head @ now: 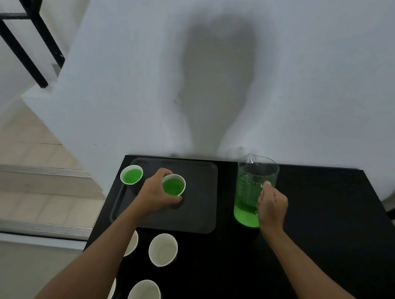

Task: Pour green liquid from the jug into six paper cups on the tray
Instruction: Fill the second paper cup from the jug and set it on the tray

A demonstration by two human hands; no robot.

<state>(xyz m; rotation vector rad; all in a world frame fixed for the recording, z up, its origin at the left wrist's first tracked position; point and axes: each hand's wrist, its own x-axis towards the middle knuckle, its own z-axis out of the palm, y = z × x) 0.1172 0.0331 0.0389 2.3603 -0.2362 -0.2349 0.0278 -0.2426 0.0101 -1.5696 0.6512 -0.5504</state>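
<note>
Black table [316, 235] against white wall [319, 89]. My L hand [155, 193] wraps a filled cup [173, 185] at centre of tray [204, 172]. R hand [272, 207] grips jug [248, 191] handle beside tray, free tabletop to its right. Empty cups [163, 250] crowd near edge.

bare tray [199, 213] right half, jug [250, 196] beside it, empty cups [163, 250] crowding near table edge

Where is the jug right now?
In the head view, the jug stands upright on the black table, right of the tray, gripped by the right hand.
</note>
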